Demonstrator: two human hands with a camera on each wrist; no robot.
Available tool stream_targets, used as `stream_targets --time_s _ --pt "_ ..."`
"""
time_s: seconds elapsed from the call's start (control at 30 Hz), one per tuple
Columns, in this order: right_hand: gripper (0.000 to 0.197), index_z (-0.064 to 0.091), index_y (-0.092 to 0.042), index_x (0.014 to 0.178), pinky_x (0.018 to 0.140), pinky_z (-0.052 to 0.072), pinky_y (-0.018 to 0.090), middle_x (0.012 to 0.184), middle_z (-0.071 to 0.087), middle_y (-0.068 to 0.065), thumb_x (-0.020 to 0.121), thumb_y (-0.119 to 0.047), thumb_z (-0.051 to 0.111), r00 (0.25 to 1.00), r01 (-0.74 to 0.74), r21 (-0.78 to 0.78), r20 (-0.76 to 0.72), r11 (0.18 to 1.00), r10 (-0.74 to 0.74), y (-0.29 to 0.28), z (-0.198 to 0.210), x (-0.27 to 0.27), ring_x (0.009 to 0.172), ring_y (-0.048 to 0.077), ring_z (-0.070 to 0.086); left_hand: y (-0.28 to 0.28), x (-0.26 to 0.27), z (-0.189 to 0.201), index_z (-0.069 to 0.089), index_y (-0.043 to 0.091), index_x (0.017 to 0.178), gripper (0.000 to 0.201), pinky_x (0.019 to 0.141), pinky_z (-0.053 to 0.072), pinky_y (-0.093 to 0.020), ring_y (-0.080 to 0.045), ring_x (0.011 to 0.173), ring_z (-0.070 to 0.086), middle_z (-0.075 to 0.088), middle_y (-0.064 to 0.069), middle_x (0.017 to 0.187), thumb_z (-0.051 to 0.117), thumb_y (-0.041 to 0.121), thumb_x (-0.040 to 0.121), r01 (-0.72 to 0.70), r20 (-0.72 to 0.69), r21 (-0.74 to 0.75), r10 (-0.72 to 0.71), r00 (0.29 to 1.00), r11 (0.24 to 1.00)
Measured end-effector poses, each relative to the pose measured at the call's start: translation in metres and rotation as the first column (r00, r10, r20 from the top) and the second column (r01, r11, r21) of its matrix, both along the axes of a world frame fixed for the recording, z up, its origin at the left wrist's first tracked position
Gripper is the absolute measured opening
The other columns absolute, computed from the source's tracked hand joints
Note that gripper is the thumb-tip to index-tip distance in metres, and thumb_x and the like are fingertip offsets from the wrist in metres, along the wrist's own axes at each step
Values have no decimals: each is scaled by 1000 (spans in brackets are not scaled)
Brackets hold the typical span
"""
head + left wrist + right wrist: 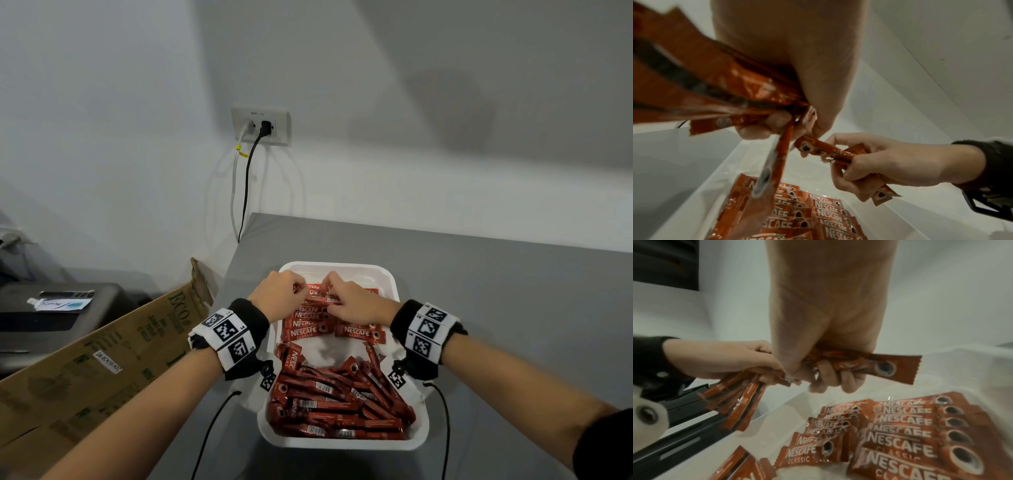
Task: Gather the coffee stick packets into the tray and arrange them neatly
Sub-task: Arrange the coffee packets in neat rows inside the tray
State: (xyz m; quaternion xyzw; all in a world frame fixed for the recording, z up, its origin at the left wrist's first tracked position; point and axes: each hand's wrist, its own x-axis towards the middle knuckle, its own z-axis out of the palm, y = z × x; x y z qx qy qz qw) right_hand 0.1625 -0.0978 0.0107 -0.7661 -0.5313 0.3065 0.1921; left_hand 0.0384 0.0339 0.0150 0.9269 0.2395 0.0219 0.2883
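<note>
Red foil everywhere — the Nescafé stick packets [342,407] sit in a white tray [390,274], a jumbled heap at the near end, tidy overlapping rows [906,423] at the far end. Left hand [279,294] is curled round a fanned bundle of sticks [705,91]; right hand [354,303] is clenched on a few more [894,368], the two hands nearly touching above the rows. Light, thin, slick-looking sachets, I'd say — best pinched mid-length, flat between thumb and fingers, or they'll likely slide askew.

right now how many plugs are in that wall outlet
2: a white plug in the left socket and a black plug in the right socket of the wall outlet.
</note>
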Motion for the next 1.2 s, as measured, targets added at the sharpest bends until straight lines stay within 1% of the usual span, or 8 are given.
stream_targets --time_s 0.13,0.27,0.47,0.57,0.73,0.87,1.0,1.2 --pt "11 45 -15 106 71 45 26 89 63 3 97 -18 50 1000 -30 -12 -1 999 30 -16 -1 5 75 12 56 -8 1 8 72 12 89 22 58 35 -12 -4 62 48 62 4 78 59 30 90 132 33 -88 -130 991 987" --pt "14 48 -26 87 69 42 23 86 58 -2 92 -18 59 998 50 91 -42 995 -47 -27 -3 5 72 10 52 -12 -2 10 70 14 91 14 73 40 -17 -4 81 52 61 7 88 69 24 82 233 17 -113 -233 972 966" --pt "9 60 -14 92 61 44 15 86 62 -3 95 -20 53 960 250 138 96 958 -265 -44 -7 24 66 4 55 -14 -4 10 70 17 100 16 65 38 -13 -1 68 52 61 6 87 63 24 88 139 113 28 -141 983 990" --pt "26 68 -9 85 51 36 11 65 58 -5 97 -21 48 902 416 302 -20 858 -430 -50 3 25 50 4 46 -16 -5 8 71 19 99 15 64 44 -15 -3 68 56 67 4 91 63 24 88 89 197 50 -97 976 995" --pt "41 68 -2 76 47 33 18 51 61 -11 95 -35 53 939 289 200 -249 936 -237 -42 24 3 42 5 38 -30 -2 14 70 17 97 17 79 52 -31 -14 85 62 70 1 93 58 10 87 53 350 184 -116 930 981" --pt "13 68 -15 83 69 44 16 73 68 0 90 -24 63 942 307 353 -242 884 -231 -41 18 7 67 4 61 -28 -1 13 69 15 97 16 76 55 -32 -17 80 65 69 0 90 59 7 87 -17 407 -77 46 912 997" --pt "7 68 -18 90 69 42 8 79 67 -8 91 -14 61 957 281 368 -171 886 -233 -45 15 7 73 -5 60 -26 -2 17 67 17 84 12 67 55 -32 -20 68 65 67 -2 78 58 14 90 -35 358 -481 233 904 876" --pt "4 74 -17 85 64 45 10 73 68 -13 83 -14 71 948 318 412 -142 854 -284 -50 17 8 69 -2 61 -23 4 15 72 13 82 11 77 52 -24 -11 78 65 71 1 84 73 24 78 111 349 -398 38 936 911"
